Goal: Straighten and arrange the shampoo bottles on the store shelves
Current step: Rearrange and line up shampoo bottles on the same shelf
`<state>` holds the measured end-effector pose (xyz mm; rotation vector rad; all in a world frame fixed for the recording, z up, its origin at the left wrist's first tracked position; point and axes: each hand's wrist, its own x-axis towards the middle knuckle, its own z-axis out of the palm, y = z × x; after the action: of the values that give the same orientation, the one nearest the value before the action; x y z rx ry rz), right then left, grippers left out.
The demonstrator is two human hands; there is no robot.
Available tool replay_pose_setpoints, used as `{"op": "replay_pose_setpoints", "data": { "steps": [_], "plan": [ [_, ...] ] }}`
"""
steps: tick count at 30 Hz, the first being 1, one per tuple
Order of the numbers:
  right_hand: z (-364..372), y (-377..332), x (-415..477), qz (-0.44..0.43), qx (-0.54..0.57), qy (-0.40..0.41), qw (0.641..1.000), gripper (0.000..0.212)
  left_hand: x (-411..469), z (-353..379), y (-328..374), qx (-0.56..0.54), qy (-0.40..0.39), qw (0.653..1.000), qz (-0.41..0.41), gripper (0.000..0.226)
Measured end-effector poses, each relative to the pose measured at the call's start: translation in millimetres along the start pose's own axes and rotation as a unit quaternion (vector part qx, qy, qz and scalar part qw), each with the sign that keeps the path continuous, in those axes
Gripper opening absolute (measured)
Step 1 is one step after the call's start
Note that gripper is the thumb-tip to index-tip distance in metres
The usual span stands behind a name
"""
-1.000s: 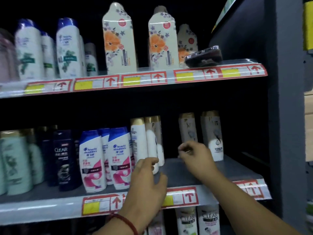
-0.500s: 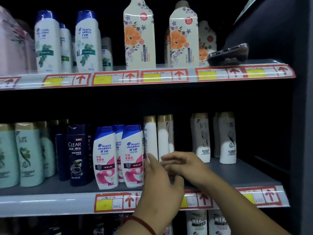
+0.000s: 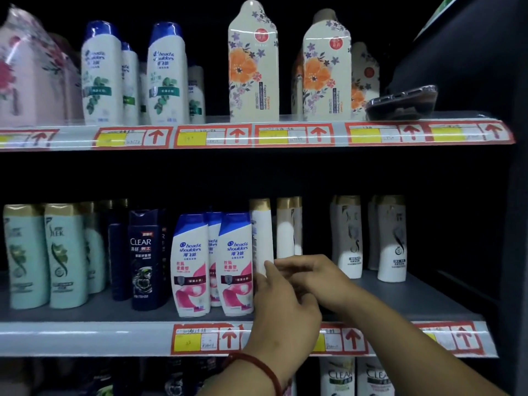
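Our left hand (image 3: 283, 312) and right hand (image 3: 317, 278) meet low on the white gold-capped bottle (image 3: 261, 232); whether they grip it we cannot tell; seemingly mid-straightening; next it needs squaring, label forward.

- The middle shelf (image 3: 85, 335) is viewed from head height, close up, facing it nearly head-on and slightly downward.
- The upper shelf (image 3: 77, 137) above it is also taken in.
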<state>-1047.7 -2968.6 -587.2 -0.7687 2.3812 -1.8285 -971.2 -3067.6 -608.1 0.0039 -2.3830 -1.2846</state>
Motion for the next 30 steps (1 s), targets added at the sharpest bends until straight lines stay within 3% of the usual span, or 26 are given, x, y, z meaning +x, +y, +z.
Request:
{"op": "replay_pose_setpoints", "data": {
  "steps": [11, 14, 18, 23, 27, 30],
  "plan": [
    [-3, -4, -11, -0.010, 0.040, 0.051, 0.998, 0.018, -12, -7, -2, -0.041, 0.014, 0.999, 0.023, 0.069],
    [-7, -3, -14, -0.015, 0.047, 0.063, 0.997, 0.030, -10, -8, -1, -0.027, 0.017, 0.999, 0.035, 0.054],
    [-14, -2, -17, -0.017, 0.024, 0.051, 0.998, 0.033, -3, -8, 0, -0.029, 0.007, 0.999, 0.035, 0.052],
    [-26, -2, -27, -0.019, 0.048, 0.068, 0.996, 0.019, 6, -11, -9, -0.032, 0.025, 0.998, 0.055, 0.036],
    [-39, 1, -31, -0.034, 0.025, 0.074, 0.996, 0.035, 15, -9, -7, -0.041, 0.026, 0.995, 0.082, 0.039],
    [-51, 5, -34, -0.029, -0.002, 0.075, 0.997, 0.023, 27, 2, -1, -0.037, 0.020, 0.993, 0.108, 0.038]
  ]
}}
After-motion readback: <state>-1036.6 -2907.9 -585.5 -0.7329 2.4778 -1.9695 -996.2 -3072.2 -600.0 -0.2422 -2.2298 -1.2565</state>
